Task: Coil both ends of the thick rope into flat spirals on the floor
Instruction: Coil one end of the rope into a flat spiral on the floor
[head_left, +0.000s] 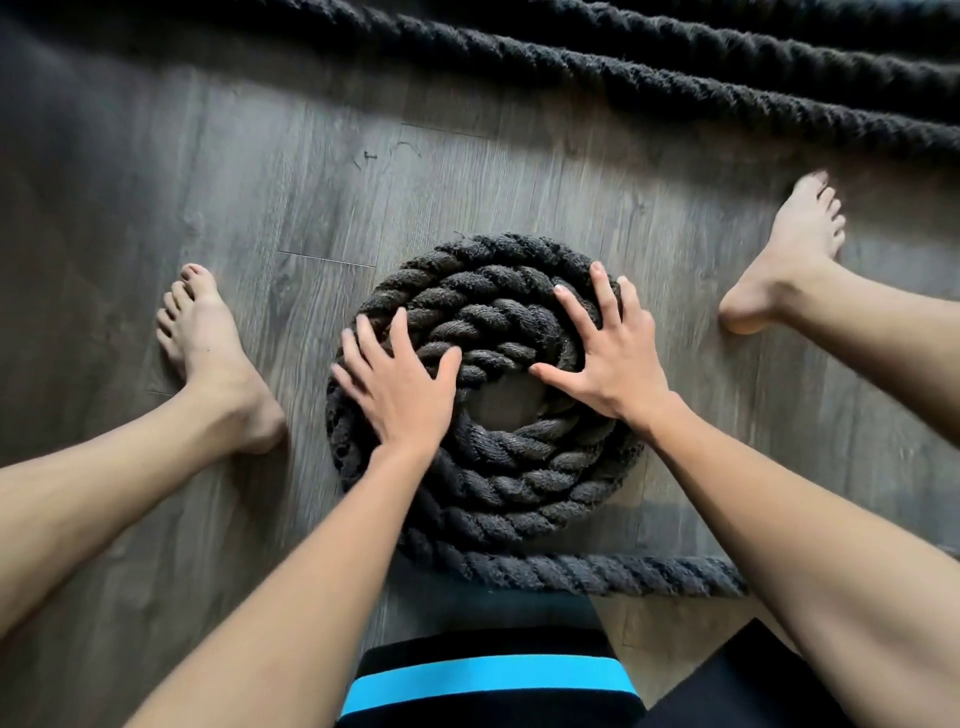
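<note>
A thick dark twisted rope lies coiled in a flat spiral (498, 483) on the wooden floor, with a small bare gap at its centre. My left hand (397, 379) presses flat on the spiral's left side with spread fingers. My right hand (605, 353) presses flat on the right side, thumb pointing at the centre gap. A free run of the rope (623, 574) leaves the spiral's near edge and runs right under my right forearm.
More lengths of the same rope (675, 67) cross the floor at the top. My bare left foot (208, 348) and right foot (784, 260) rest on the grey plank floor (311, 208) either side of the spiral.
</note>
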